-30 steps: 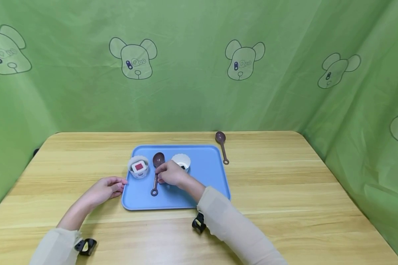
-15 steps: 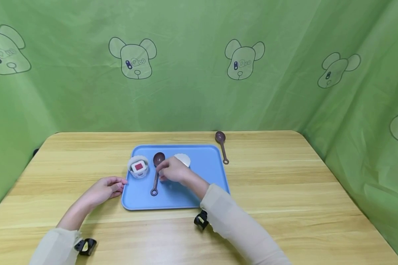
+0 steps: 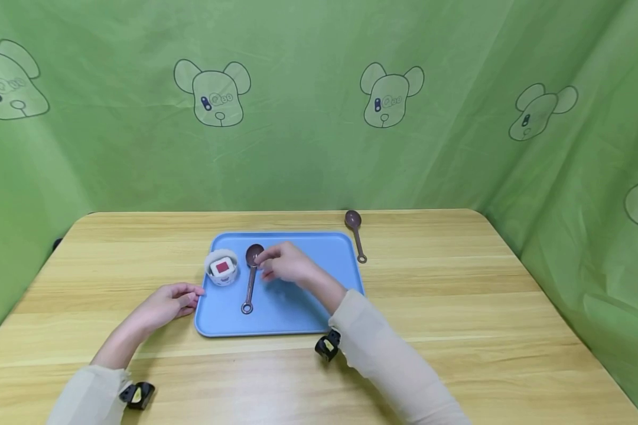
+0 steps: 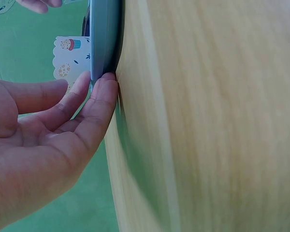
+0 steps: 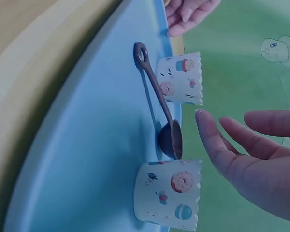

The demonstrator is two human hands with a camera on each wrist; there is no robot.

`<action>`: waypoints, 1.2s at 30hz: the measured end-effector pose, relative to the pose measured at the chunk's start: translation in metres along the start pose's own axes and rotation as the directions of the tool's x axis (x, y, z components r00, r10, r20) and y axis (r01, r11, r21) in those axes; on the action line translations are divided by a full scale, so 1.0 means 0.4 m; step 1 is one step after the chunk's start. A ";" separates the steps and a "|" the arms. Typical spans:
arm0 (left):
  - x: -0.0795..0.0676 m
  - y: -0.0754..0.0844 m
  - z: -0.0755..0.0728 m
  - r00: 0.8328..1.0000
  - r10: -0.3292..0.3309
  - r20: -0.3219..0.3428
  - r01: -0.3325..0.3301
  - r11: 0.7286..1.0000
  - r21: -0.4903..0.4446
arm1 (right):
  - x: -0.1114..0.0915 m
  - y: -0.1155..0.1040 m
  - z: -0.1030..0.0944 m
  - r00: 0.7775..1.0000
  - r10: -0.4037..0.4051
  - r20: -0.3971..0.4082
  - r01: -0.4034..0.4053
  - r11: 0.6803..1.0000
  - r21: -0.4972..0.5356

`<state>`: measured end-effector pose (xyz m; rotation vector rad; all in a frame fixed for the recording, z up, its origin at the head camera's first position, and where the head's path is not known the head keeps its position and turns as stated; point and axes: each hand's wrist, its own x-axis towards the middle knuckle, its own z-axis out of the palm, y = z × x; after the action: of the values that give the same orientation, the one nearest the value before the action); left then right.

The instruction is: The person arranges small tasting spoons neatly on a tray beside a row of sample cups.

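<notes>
My left hand rests its fingertips at the left edge of the blue tray; in the left wrist view the fingers are at the rim's underside, thumb apart. On the tray lies a brown scoop spoon, its ringed handle toward me. Over its bowl end hovers my right hand, fingers loosely extended, holding nothing. The right wrist view shows that hand apart from the spoon. Beneath it stands a patterned paper cup, hidden in the head view by the hand.
Another paper cup stands at the tray's left side, with a white block bearing a red square inside. Beyond the tray's right edge, a second brown spoon lies on the wooden table. Green printed cloth hangs behind.
My right hand has lifted off the spoon handle and moved up and slightly right, now covering the right cup. The spoon stays in place; the left hand has not moved.
</notes>
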<state>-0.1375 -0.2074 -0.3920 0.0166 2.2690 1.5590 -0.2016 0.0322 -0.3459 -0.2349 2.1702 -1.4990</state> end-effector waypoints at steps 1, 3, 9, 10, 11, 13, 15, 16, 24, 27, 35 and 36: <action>0.000 0.000 0.000 1.000 0.001 0.001 -0.001 1.000 0.001 | 0.000 -0.001 -0.003 1.000 0.003 -0.001 -0.003 1.000 0.004; 0.000 0.000 0.002 1.000 -0.004 -0.004 0.004 1.000 0.001 | -0.002 -0.004 -0.011 1.000 0.005 -0.005 -0.005 1.000 0.010; 0.001 -0.001 0.001 1.000 0.001 -0.003 -0.001 1.000 0.002 | -0.005 -0.007 -0.035 0.999 -0.028 -0.020 0.028 1.000 0.008; 0.002 -0.002 0.001 1.000 0.001 -0.004 -0.001 1.000 0.001 | -0.005 -0.006 -0.039 0.999 -0.034 -0.023 0.035 0.999 0.004; 0.002 -0.002 -0.001 1.000 0.003 -0.002 -0.003 1.000 0.001 | -0.005 -0.005 -0.044 0.999 -0.041 -0.026 0.041 0.999 0.001; 0.003 -0.002 -0.001 1.000 -0.003 -0.003 0.003 1.000 -0.002 | -0.005 -0.004 -0.053 0.998 -0.048 -0.031 0.048 0.999 -0.005; 0.003 -0.002 -0.001 1.000 -0.009 -0.005 0.009 1.000 -0.003 | -0.006 -0.004 -0.061 0.998 -0.040 -0.040 0.039 0.999 -0.006; 0.003 -0.002 -0.002 1.000 -0.007 -0.003 0.007 1.000 -0.004 | -0.005 -0.004 -0.065 0.998 -0.034 -0.043 0.034 0.999 0.000; 0.004 -0.002 -0.001 1.000 -0.006 0.000 0.006 1.000 -0.005 | -0.005 -0.004 -0.095 0.998 -0.006 -0.065 0.010 0.998 0.058; 0.003 -0.001 0.000 1.000 -0.008 -0.001 0.008 1.000 -0.005 | -0.007 -0.006 -0.106 0.997 -0.011 -0.079 0.015 0.998 0.056; 0.001 0.001 0.001 1.000 -0.004 -0.001 0.004 1.000 0.004 | -0.015 -0.007 -0.137 0.994 -0.009 -0.108 0.014 0.999 0.046; 0.000 0.001 0.002 1.000 -0.005 -0.002 0.005 1.000 0.006 | -0.016 -0.007 -0.140 0.994 -0.008 -0.111 0.013 0.999 0.044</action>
<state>-0.1374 -0.2067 -0.3920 0.0115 2.2740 1.5501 -0.2235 0.0803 -0.3258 -0.1514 2.2212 -1.5997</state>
